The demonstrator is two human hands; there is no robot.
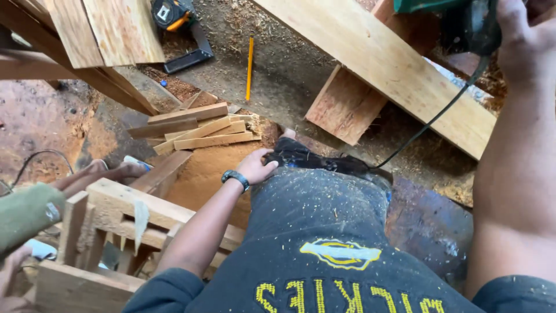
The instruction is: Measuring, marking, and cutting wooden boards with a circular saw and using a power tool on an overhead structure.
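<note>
Gripping a green power saw (pixel 457 23) up at the top right, the right hand (pixel 521 40) is wrapped around its handle above a long plank (pixel 376 64) running diagonally down to the right. The left hand (pixel 255 166) rests loosely curled on the knee, farther from the plank, with the saw's cord (pixel 428 124) trailing between them.

The power tool (pixel 457 20) in the right hand (pixel 524 35) is green and black with a black cord (pixel 428 124). A yellow pencil (pixel 249 68) lies on grey, sawdust-flecked ground beside pale tan planks (pixel 382 64), and the tape measure (pixel 171 13) is black and orange. The left hand (pixel 255 166) wears a dark wristwatch (pixel 236 178) and rests on dusty dark trousers (pixel 324 197).
</note>
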